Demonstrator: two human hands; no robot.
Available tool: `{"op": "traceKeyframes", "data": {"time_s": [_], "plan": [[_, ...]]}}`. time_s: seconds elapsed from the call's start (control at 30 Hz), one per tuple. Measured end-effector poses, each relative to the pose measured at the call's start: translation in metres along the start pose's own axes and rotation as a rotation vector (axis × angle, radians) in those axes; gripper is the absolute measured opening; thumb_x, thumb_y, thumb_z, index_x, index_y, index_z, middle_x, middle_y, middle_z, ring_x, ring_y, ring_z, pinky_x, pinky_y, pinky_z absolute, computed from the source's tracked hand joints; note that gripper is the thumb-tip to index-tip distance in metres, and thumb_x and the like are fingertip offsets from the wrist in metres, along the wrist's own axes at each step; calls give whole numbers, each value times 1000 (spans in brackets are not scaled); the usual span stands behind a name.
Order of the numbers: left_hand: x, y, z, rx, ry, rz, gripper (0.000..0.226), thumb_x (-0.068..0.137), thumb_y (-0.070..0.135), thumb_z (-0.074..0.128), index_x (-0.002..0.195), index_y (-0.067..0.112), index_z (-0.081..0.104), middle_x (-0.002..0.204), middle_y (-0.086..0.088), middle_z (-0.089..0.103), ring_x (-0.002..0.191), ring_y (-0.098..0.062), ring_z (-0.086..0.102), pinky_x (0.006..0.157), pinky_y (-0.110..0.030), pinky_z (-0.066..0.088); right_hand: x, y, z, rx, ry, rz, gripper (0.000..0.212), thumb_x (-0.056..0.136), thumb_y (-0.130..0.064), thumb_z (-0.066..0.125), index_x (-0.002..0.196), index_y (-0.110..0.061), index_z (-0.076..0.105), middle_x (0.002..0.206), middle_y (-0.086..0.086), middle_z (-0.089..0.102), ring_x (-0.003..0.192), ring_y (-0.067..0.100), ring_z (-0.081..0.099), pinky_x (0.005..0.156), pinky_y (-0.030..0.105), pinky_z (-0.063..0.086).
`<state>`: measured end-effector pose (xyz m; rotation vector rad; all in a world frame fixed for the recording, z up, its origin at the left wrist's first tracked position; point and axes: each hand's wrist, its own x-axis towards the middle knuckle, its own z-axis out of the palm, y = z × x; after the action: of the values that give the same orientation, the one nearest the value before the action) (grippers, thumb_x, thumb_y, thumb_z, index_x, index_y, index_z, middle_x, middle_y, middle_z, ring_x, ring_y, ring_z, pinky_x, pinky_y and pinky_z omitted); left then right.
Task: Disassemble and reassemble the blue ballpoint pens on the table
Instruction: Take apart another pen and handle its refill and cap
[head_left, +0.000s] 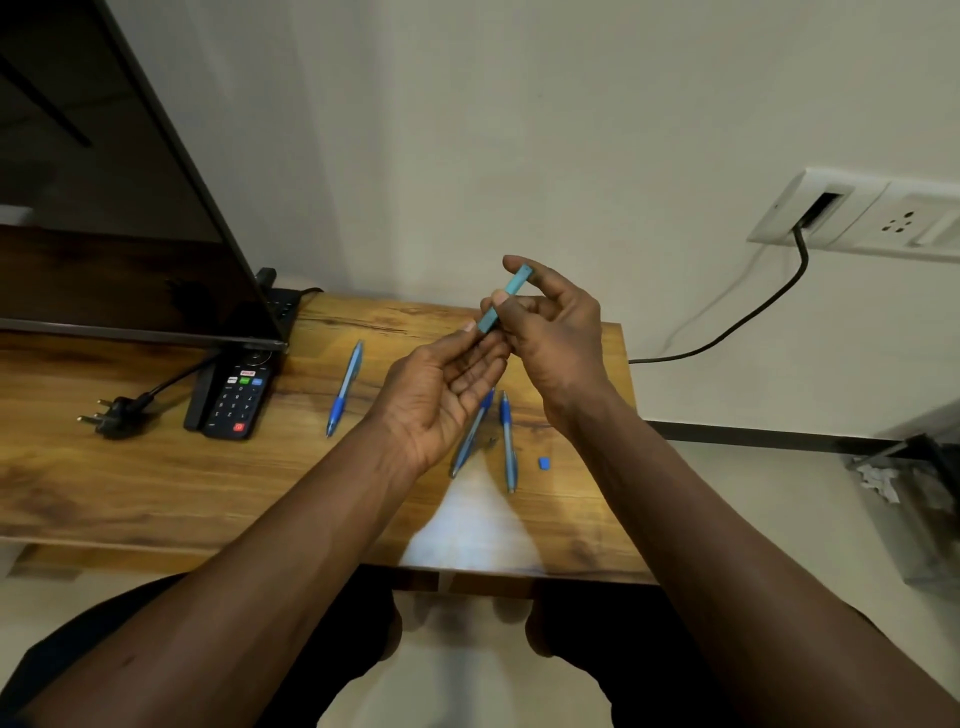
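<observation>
Above the surface (130, 493), the right hand (556, 338) has its grip clamped on the pen barrel (506, 299), long axis tilting up and far-right. The left hand (436, 400), grip apart, lies palm-up just beside its lower end.

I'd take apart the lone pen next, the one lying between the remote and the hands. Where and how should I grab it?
Probably pinch the lone pen from above at its dark blue grip section near the tip, fingers on its two long sides. It lies flat on the table, with bare wood either side, apart from the remote.
</observation>
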<state>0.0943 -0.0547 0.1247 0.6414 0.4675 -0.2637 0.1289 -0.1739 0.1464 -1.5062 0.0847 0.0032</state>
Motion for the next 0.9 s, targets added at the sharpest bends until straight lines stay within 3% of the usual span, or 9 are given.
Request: {"op": "traceKeyframes", "data": {"time_s": [0.23, 0.43, 0.57, 0.73, 0.9], "plan": [[7, 0, 12, -115, 5, 20, 14, 98, 7, 67, 109, 1, 73, 95, -15, 79, 84, -17, 79, 70, -25, 64, 8, -5, 5, 84, 62, 27, 40, 94, -2, 68, 131, -17, 65, 97, 17, 76, 90, 22, 77, 84, 35, 62], [7, 6, 21, -102, 30, 49, 14, 101, 5, 61, 106, -2, 71, 95, -18, 80, 85, -21, 80, 73, -29, 66, 17, -6, 7, 150, 113, 91, 36, 93, -1, 68, 126, -15, 67, 98, 18, 75, 92, 25, 77, 91, 44, 61], [5, 12, 18, -55, 55, 19, 27, 100, 8, 51, 108, -7, 72, 104, -23, 78, 94, -27, 80, 83, -32, 65, 18, -1, 7, 260, 137, 207, 31, 93, 1, 68, 123, -11, 67, 100, 19, 75, 96, 29, 76, 92, 45, 60], [2, 17, 16, -18, 91, -11, 37, 99, 9, 42, 115, -9, 71, 108, -24, 77, 99, -30, 79, 83, -33, 65, 17, 4, 8, 473, 138, 378, 31, 95, 4, 64, 125, 0, 62, 100, 16, 72, 94, 26, 73, 86, 36, 62], [0, 18, 15, 31, 117, -22, 33, 98, 6, 42, 108, -7, 71, 104, -23, 78, 94, -28, 79, 81, -32, 65, 18, 12, 8, 448, 138, 446, 32, 94, 0, 66, 126, 0, 61, 104, 15, 73, 90, 21, 73, 77, 31, 62]]}}
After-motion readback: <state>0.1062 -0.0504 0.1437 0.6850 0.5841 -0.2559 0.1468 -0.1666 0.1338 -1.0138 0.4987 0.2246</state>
